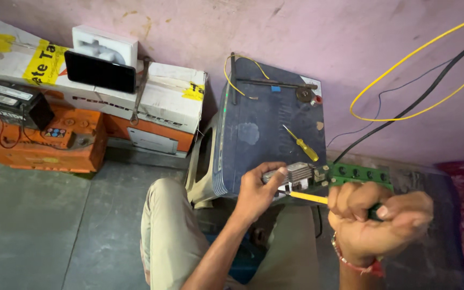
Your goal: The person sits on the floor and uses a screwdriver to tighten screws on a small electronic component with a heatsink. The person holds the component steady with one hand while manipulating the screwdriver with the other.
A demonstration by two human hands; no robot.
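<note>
Workpiece: small grey metal finned module (295,173) joined to a green printed circuit board (360,174), lower centre-right of the frame, resting at the near edge of the large dark blue-grey battery case (267,129) that serves as a bench.
Left hand (258,189): fingers and thumb closed on the left end of the grey module, pinning it against the case edge; a steady pinch here keeps the board from twisting under the tool.
Right hand (378,217): fist wrapped tight round the dark handle of a screwdriver with a yellow shaft (308,197); the shaft runs left toward the underside of the module.
Tip contact: hidden behind the left thumb and the module, so whether the blade sits in a screw head cannot be told.
Technique, as a judgement: shaft kept in line with the fastener, push and turn together, left-hand grip held close to the point of load; a slipped blade would run toward the left-hand fingers.
Spare tool: second small screwdriver with a clear yellow handle (302,144), lying loose on the case top, centre of the frame, clear of both hands.
Surroundings: thin yellow wire (404,60) and black cable (430,88) looping across the pink wall, upper right; orange and white cartons (157,102) with a small black battery (12,102), upper left; grey concrete floor (38,225), lower left.
</note>
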